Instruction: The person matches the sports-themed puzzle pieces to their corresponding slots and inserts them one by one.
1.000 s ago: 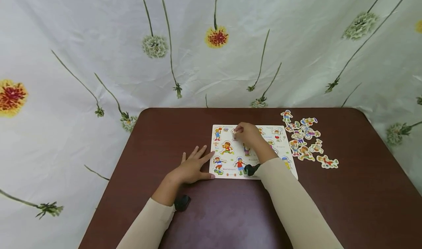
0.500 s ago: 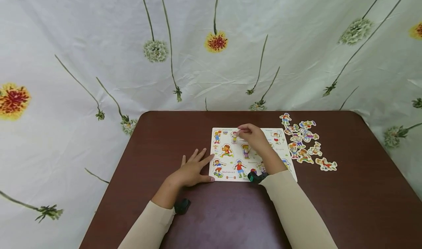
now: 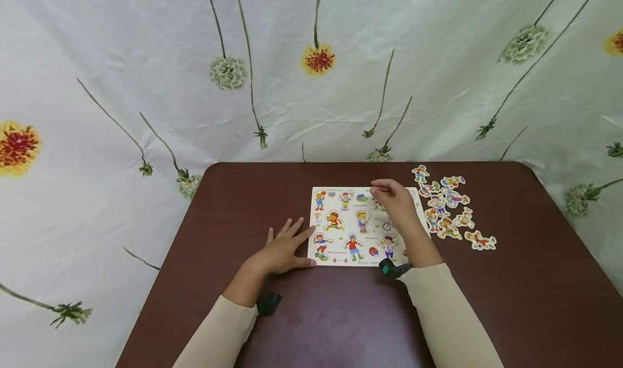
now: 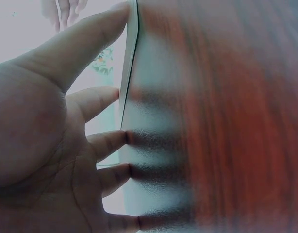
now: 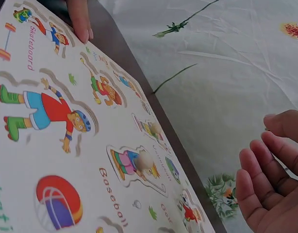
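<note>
A white wooden puzzle board (image 3: 354, 195) with printed sports figures lies on the table. My left hand (image 3: 279, 253) rests with fingers spread along its left edge; thumb and index fingertip touch the board, as the left wrist view also shows. Over the board's upper right part hovers my right hand (image 3: 396, 200), fingers loosely bent and holding nothing in the right wrist view. Two knobbed pieces sit in their cutouts: a golf figure (image 5: 124, 162) and, above it, a ball-playing figure (image 5: 150, 130). My right hand hides part of the board's right side.
Several loose figure pieces (image 3: 438, 204) lie in a cluster to the right of the board, some overlapping. One red-clad piece (image 3: 480, 241) lies nearest to me. A floral curtain (image 3: 272, 86) hangs behind the dark brown table (image 3: 253, 195).
My right hand has let go of the ball-playing piece in the top row and moved right, uncovering it and the golf figure. My left hand has stayed at the board's edge.
</note>
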Demonstrator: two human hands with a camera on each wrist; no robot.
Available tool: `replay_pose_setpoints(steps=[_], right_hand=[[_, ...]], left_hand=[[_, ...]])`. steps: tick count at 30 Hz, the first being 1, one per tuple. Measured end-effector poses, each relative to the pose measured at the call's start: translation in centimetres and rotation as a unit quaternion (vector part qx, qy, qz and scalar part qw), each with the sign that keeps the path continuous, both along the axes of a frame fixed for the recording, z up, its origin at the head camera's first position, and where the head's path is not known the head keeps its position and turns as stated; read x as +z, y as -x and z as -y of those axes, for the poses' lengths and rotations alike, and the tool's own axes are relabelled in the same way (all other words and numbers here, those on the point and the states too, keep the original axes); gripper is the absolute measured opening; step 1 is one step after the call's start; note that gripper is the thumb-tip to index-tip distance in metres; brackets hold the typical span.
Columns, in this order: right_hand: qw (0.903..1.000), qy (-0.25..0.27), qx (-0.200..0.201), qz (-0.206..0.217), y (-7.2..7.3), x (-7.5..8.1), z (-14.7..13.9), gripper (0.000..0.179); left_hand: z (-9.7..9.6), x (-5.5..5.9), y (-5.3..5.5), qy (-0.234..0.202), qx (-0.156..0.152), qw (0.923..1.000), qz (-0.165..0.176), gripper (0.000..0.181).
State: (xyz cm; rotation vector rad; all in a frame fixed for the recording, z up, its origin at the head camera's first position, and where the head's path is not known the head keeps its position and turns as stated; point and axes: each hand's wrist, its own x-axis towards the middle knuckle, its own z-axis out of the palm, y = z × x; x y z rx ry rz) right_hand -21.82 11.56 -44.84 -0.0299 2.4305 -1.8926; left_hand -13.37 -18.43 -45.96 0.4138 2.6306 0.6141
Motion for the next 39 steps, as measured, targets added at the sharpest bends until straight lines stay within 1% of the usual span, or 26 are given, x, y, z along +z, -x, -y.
replay_pose_setpoints(steps=[8, 14, 19, 21, 25, 29, 32, 35, 39], right_hand=[[0.9990, -0.033, -0.031, -0.008, -0.7, 0.1, -2.8, 0.037], [0.9957, -0.074, -0.055, 0.004, -1.3, -0.1, -4.9, 0.039], [0.9931, -0.080, -0.085, 0.003, -1.9, -0.2, -6.6, 0.036], [0.9919, -0.089, -0.091, 0.002, -2.1, -0.2, -7.4, 0.036], [0.9852, -0.141, -0.096, 0.004, -2.4, -0.2, -9.0, 0.037], [0.9717, -0.210, -0.109, 0.005, -2.5, -0.4, -10.3, 0.035], [0.9639, -0.239, -0.116, 0.011, -2.6, -0.7, -10.8, 0.034], [0.9627, -0.245, -0.112, 0.029, -2.7, -0.9, -11.0, 0.034], [0.9631, -0.249, -0.093, 0.044, -2.6, -1.2, -11.1, 0.033]], left_hand=[[-0.1, 0.0, 0.1, 0.002, 0.002, 1.0000, 0.000, 0.084], [-0.1, 0.0, 0.1, 0.005, 0.001, 1.0000, 0.003, 0.084], [0.0, 0.0, 0.2, 0.002, 0.002, 1.0000, 0.005, 0.085], [0.0, -0.1, 0.2, 0.002, 0.004, 1.0000, 0.005, 0.085], [0.0, -0.2, 0.3, 0.004, 0.003, 1.0000, 0.005, 0.085], [0.0, -0.2, 0.3, 0.003, 0.003, 1.0000, 0.006, 0.086], [0.0, -0.2, 0.3, 0.000, 0.005, 1.0000, 0.007, 0.086], [0.0, -0.2, 0.2, -0.001, 0.004, 1.0000, 0.007, 0.086], [0.0, -0.3, 0.2, -0.003, 0.006, 0.9999, 0.008, 0.086]])
